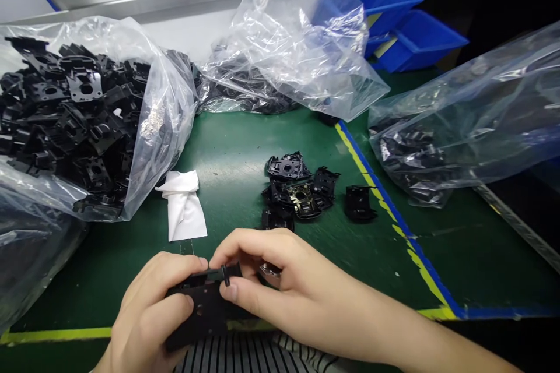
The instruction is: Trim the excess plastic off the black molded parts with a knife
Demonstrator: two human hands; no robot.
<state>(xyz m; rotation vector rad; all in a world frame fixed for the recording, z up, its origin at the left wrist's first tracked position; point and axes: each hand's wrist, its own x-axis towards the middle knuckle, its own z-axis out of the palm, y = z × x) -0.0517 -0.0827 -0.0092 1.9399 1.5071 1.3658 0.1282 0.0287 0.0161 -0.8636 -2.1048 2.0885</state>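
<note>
Near the table's front edge, a black plastic part (203,312) is held between both hands. My left hand (151,309) grips its left side, with the thumb across the face. The thumb and index finger of my right hand (273,280) pinch the part's upper right corner, by a small black peg. A shiny metallic object (270,270) shows within the curled fingers of my right hand; most of it is hidden. Beyond my right hand lies a pile of black plastic parts (301,189), with a single black part (359,203) to its right.
A white folded cloth (186,210) lies left of centre. Clear bags of black parts stand at the left (164,105), back (301,41) and right (476,111). Blue bins (420,41) sit behind. Blue and yellow tape (394,215) crosses the green table (236,151).
</note>
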